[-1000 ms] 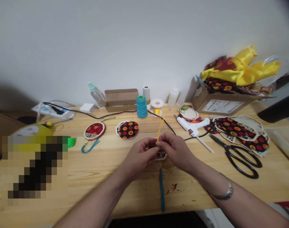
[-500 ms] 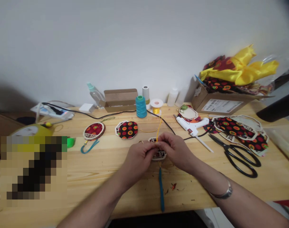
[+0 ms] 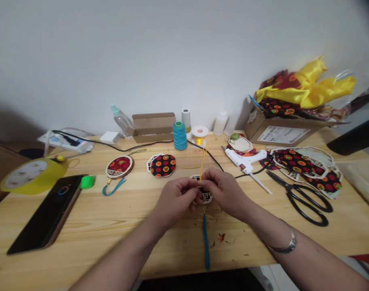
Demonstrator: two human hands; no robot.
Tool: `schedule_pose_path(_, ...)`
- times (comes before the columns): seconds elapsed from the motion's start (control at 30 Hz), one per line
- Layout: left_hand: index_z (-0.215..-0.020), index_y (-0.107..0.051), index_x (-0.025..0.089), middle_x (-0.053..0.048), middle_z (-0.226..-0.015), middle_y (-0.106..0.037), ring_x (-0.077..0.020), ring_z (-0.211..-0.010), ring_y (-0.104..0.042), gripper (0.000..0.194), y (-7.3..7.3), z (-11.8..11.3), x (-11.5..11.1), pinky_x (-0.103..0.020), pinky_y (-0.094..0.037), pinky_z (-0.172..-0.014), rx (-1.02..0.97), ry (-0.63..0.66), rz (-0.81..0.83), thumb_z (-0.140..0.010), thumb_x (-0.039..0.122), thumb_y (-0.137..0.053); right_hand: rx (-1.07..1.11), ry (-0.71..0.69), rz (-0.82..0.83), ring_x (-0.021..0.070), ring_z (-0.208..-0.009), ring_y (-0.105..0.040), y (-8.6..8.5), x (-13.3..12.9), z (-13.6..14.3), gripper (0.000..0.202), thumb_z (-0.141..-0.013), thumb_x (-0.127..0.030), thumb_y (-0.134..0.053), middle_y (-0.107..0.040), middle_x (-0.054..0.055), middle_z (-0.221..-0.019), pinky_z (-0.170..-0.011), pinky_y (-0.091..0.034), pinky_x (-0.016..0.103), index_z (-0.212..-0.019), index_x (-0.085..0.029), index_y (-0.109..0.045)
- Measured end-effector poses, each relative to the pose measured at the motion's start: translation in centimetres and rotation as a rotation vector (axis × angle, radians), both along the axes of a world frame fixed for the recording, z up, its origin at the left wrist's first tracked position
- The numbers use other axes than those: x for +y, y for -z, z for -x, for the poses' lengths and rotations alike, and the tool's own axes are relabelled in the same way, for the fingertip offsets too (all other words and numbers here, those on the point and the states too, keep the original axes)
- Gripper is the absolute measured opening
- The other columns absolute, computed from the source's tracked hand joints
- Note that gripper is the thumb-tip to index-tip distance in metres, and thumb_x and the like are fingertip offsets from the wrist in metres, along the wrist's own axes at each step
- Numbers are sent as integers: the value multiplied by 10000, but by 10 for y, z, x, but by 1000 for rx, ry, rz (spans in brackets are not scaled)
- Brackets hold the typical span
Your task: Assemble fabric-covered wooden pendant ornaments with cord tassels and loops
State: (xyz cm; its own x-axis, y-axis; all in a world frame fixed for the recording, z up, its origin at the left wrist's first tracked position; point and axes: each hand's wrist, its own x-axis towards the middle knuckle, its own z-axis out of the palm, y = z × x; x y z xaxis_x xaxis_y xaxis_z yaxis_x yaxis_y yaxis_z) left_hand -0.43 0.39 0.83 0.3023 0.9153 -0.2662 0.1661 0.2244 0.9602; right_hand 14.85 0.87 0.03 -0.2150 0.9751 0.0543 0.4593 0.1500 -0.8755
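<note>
As seen in the head view, the lattice panel (image 3: 207, 197) is pale, with angular cut-outs over a dark backing, and is largely covered by the hands. It sits at the front middle of the table (image 3: 111, 230). Yellow cord (image 3: 202, 163) rises from its upper part; below, a slim blue tassel (image 3: 206, 242) lies toward the table's front edge.

The right hand (image 3: 226, 192) has thumb and finger pinched on the cord. The left hand (image 3: 176, 202) is held narrow beside it, fingertips at the same spot; whether it grips cord or panel cannot be told.

Compared with half a second ago, the left hand's fingers have shifted and cover more of the panel's left side. The right hand and the tassel show little change.

A cardboard box (image 3: 283, 133) at the rear right is filled above its rim with patterned fabric (image 3: 283, 107) and yellow fabric (image 3: 316, 92). A long open box (image 3: 154, 130) stands by the wall, its interior not readable. A white spool (image 3: 200, 130) carries yellow cord.
</note>
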Motion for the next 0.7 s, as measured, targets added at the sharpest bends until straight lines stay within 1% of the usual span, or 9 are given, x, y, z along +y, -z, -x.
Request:
schedule_pose_path(0.07, -794, -679, 123, 8, -563, -598, -80, -460, -488, 151, -2, 0, 2, -188, -354, -437, -93, -27, 86, -704, 223, -612, -2, 0, -6, 104, -593, -491, -1, 0, 0, 128, -803, -150, -513, -553, -30, -620, -572, -368, 223, -677, -178, -514)
schedule_pose_path(0.13, -771, -683, 110, 9, -549, -581, -61, -447, -450, 164, -2, 1, 3, -178, -314, -429, -134, -40, 123, -685, 245, -651, 4, 3, -8, 103, -587, -486, -2, 0, 0, 132, -796, -150, -521, -546, -31, -613, -568, -368, 223, -667, -176, -513)
schedule_pose_path(0.3, -732, -686, 100, 3, -544, -580, -44, -448, -436, 174, 3, 3, 6, -166, -276, -426, -215, -33, 193, -658, 257, -703, 67, -17, 7, 96, -582, -468, -2, 1, -1, 134, -790, -165, -534, -527, -37, -604, -552, -369, 214, -657, -171, -517)
schedule_pose_path(0.5, -684, -690, 113, 3, -535, -593, -32, -426, -417, 164, 6, 6, 7, -161, -243, -402, -305, -23, 292, -626, 260, -733, 141, -38, 93, 89, -567, -439, -7, 2, -1, 147, -775, -204, -560, -499, -42, -586, -530, -353, 208, -639, -165, -519)
schedule_pose_path(0.7, -669, -697, 124, 1, -538, -602, -28, -412, -405, 151, 5, 5, 8, -159, -226, -392, -326, -16, 331, -610, 258, -738, 245, -72, 205, 77, -538, -413, -11, 3, -2, 162, -768, -242, -568, -489, -41, -576, -500, -336, 203, -640, -151, -529)
